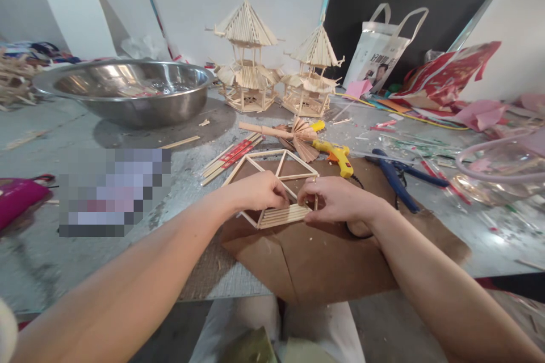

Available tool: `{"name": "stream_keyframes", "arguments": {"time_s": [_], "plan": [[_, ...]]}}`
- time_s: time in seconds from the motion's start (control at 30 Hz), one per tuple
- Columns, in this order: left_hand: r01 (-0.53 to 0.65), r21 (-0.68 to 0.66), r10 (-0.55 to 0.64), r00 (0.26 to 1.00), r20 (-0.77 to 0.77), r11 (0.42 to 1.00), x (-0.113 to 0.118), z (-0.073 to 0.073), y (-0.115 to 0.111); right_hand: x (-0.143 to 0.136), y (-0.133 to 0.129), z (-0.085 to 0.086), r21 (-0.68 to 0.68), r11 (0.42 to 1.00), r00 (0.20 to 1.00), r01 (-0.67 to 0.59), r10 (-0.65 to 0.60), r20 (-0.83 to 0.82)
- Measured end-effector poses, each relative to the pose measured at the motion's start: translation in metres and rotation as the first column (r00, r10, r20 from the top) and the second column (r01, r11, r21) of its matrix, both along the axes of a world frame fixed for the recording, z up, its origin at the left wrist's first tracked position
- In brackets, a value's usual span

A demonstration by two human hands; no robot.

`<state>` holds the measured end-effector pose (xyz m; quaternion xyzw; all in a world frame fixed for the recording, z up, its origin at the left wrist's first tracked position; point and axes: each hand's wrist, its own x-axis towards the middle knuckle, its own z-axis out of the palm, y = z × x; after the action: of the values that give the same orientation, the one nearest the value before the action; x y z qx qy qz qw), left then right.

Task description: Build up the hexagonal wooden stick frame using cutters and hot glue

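A many-sided frame of pale wooden sticks [279,167] lies on brown cardboard [323,264], with spokes meeting near its middle. Its near section is filled with sticks laid side by side [283,215]. My left hand [270,190] is closed, fingertips down at the inner end of that section; what they pinch, if anything, is too small to tell. Bent over the right end of the same sticks, my right hand [326,198] has thumb and forefinger close together on them. Beyond the frame are sticks in red wrapping [232,157] and a yellow glue gun [340,157].
Two stick pagodas [248,82] [309,91] stand at the back. At the left are a steel basin [145,102] and a magenta object [21,198]. Blue-handled pliers [394,181], a white bag [374,57] and scattered scraps lie to the right.
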<state>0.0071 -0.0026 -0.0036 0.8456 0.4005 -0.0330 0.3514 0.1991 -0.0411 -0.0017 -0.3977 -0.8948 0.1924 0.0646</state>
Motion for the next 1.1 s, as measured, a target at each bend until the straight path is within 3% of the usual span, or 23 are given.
{"name": "stream_keyframes", "arguments": {"time_s": [0.63,1.1], "plan": [[-0.016,-0.008,0.016,1.0,-0.001,1.0,0.0,-0.0002,0.0002,-0.0002,-0.0005,0.0002,0.02,1.0,0.999,0.001,-0.002,0.034],[0.052,-0.026,-0.052,0.999,0.013,0.998,-0.0035,0.0051,0.0016,-0.0022,-0.0014,0.0019,0.016,1.0,0.999,0.011,-0.012,0.05]]}}
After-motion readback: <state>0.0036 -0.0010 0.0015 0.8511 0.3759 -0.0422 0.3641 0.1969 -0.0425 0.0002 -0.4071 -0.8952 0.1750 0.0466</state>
